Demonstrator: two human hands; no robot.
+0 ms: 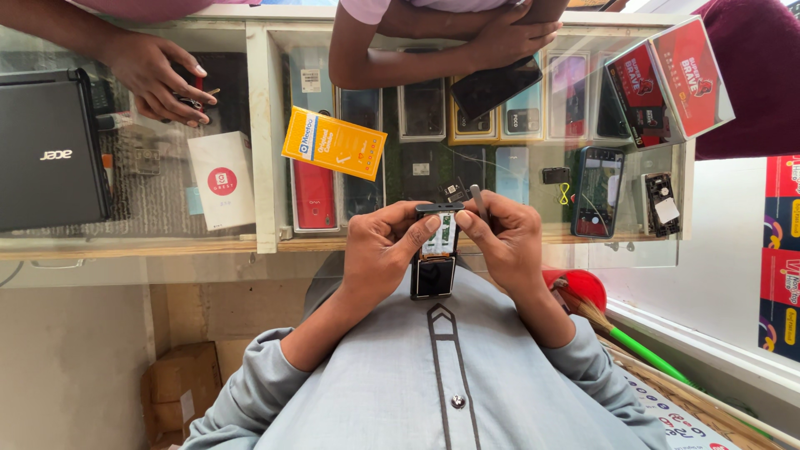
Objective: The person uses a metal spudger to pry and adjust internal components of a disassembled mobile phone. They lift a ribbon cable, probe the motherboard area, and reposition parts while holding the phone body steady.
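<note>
My left hand (381, 247) grips a small dark phone (434, 265) held upright in front of my chest, its back off and a green circuit board showing. My right hand (510, 242) touches the phone's upper right edge and pinches a thin grey tool (478, 201) that points upward. Both hands are over the near edge of a glass display counter (258, 167).
Across the counter, one person's hand (158, 79) holds keys, and another person's hand (508, 37) holds a black phone (496, 85). On the glass lie a closed laptop (50, 150), a white box (221, 179), a yellow box (333, 143), a phone (597, 192) and a red card stand (667, 79). A green-handled broom (633, 346) leans at right.
</note>
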